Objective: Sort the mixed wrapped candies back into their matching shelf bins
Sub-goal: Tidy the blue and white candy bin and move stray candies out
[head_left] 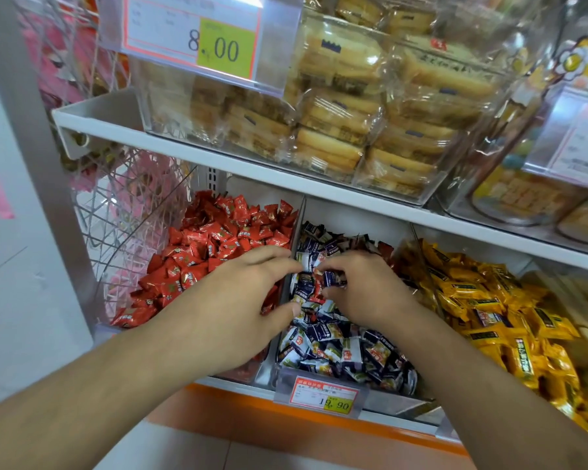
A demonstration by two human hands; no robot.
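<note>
From the head camera, both hands reach into the middle bin of the lower shelf, which is heaped with navy-and-white wrapped candies. The left hand lies across the divider between this bin and the red candy bin; its fingers are loosely spread and bent, fingertips resting on the navy pile, but whether they pinch a wrapper cannot be told. The right hand sits just beside it, fingers curled down into the candies around a stray red candy lying among the navy ones; a firm grip cannot be confirmed.

The red wrapped candies fill the bin to the left. To the right, a third bin holds yellow wrapped candies, with 1 navy-labelled piece lying on top of them. A price tag reading 19.90 hangs at the middle bin's front edge.

On the upper shelf stands a clear box of wrapped sandwich cakes, with a tag showing 8.00.
</note>
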